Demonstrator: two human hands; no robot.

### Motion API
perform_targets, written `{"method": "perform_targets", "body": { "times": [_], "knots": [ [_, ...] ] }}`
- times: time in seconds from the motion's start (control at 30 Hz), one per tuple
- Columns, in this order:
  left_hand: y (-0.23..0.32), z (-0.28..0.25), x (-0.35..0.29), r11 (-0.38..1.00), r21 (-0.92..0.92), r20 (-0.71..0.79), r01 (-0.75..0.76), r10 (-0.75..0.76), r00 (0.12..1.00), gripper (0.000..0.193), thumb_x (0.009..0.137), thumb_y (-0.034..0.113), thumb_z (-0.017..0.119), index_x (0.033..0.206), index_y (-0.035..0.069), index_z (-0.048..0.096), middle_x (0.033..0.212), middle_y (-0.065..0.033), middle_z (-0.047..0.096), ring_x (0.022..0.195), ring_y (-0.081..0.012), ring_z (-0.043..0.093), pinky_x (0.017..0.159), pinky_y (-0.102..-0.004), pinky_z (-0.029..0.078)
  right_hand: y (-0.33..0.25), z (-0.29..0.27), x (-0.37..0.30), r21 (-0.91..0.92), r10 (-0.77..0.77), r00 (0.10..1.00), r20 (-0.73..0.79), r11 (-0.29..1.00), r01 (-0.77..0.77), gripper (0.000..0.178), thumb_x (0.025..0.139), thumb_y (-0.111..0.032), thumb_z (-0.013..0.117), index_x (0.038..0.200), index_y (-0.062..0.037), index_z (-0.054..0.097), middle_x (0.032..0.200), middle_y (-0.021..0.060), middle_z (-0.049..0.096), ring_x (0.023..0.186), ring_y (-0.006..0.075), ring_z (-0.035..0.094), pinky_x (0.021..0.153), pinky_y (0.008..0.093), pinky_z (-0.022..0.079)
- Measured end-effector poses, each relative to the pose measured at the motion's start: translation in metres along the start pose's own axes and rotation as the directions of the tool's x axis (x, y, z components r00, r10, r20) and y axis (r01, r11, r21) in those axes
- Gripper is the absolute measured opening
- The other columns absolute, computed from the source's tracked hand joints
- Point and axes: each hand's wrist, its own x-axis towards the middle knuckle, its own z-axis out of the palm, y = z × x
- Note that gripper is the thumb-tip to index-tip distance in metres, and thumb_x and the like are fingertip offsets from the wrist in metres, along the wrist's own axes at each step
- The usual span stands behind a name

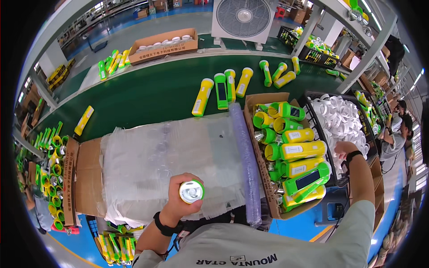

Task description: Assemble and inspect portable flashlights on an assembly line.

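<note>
Above the plastic-covered work surface, my left hand point(178, 196) is closed around a flashlight point(191, 192). Its silvery reflector end with a green rim faces up, and its body is hidden below. Off to the right, my right hand point(346, 150) reaches into a black crate point(318, 129) heaped with white plastic rings point(337, 114). Its fingers are curled down among the rings; what they hold, if anything, is hidden. Between my hands stands a cardboard box point(263, 178) of yellow and green flashlights point(304, 150), several with bare reflectors showing.
Clear plastic sheeting point(134, 156) covers the work surface, with a rolled purple-tinted edge point(246, 165) beside the box. Beyond lies a green conveyor belt point(156, 98) with flashlights point(203, 97) standing and lying on it. Another flashlight-filled carton point(70, 178) is at left; a fan point(244, 16) stands at the back.
</note>
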Motion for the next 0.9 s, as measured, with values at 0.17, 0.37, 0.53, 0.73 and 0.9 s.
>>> {"method": "perform_targets", "body": {
  "times": [0.17,0.37,0.53,0.73,0.9],
  "knots": [
    [0.013,-0.008,-0.003,0.998,-0.061,0.033,0.022,-0.02,0.999,0.059,0.076,0.025,0.077,0.114,0.008,0.035,0.095,-0.0159,0.058,0.085,-0.0206,0.059,0.075,-0.0332,0.049,0.056,-0.039,-0.03,0.158,-0.239,0.866,-0.439,0.929,0.336,0.044,0.078,-0.004,0.042,0.12,-0.0131,0.053,0.077,0.0096,0.059,0.059,0.0206,0.059,0.049,0.036,0.05],
    [0.01,-0.008,0.001,0.998,0.026,-0.017,0.049,-0.049,0.999,0.06,0.079,0.041,0.072,0.112,0.007,0.035,0.088,-0.0145,0.057,0.08,-0.021,0.058,0.073,-0.0336,0.049,0.043,-0.029,-0.055,0.108,-0.223,0.929,-0.296,0.959,0.264,0.05,0.07,-0.005,0.05,0.12,-0.0107,0.053,0.079,0.0109,0.063,0.055,0.0217,0.059,0.044,0.0359,0.045],
    [0.024,-0.011,0.0,0.992,0.092,-0.141,0.082,-0.068,0.988,0.064,0.079,0.053,0.067,0.112,0.008,0.036,0.081,-0.0129,0.056,0.074,-0.0204,0.056,0.069,-0.0329,0.048,-0.001,-0.015,-0.07,0.285,-0.147,0.989,-0.026,0.947,0.148,0.061,0.078,-0.012,0.043,0.139,-0.0204,0.039,0.124,0.0137,0.058,0.099,0.0243,0.062,0.078,0.0432,0.052],
    [0.014,0.012,0.015,0.987,0.134,-0.123,0.085,-0.068,0.99,0.065,0.08,0.056,0.064,0.113,0.008,0.037,0.08,-0.0132,0.055,0.072,-0.0198,0.055,0.068,-0.0329,0.047,-0.011,-0.027,-0.113,0.197,-0.037,0.983,0.179,0.98,0.001,0.057,0.084,-0.015,0.034,0.141,-0.0201,0.038,0.138,0.0104,0.047,0.104,0.0243,0.059,0.091,0.0505,0.045],
    [0.015,0.019,0.02,0.984,0.127,-0.165,0.123,-0.101,0.981,0.068,0.077,0.06,0.067,0.11,0.011,0.034,0.081,-0.0124,0.055,0.074,-0.0208,0.056,0.07,-0.0354,0.048,0.015,-0.013,-0.026,0.181,-0.023,0.896,0.443,0.981,-0.064,0.051,0.091,-0.026,0.032,0.141,-0.0169,0.036,0.132,0.0141,0.05,0.099,0.0252,0.059,0.082,0.0504,0.046]
  ]
}}
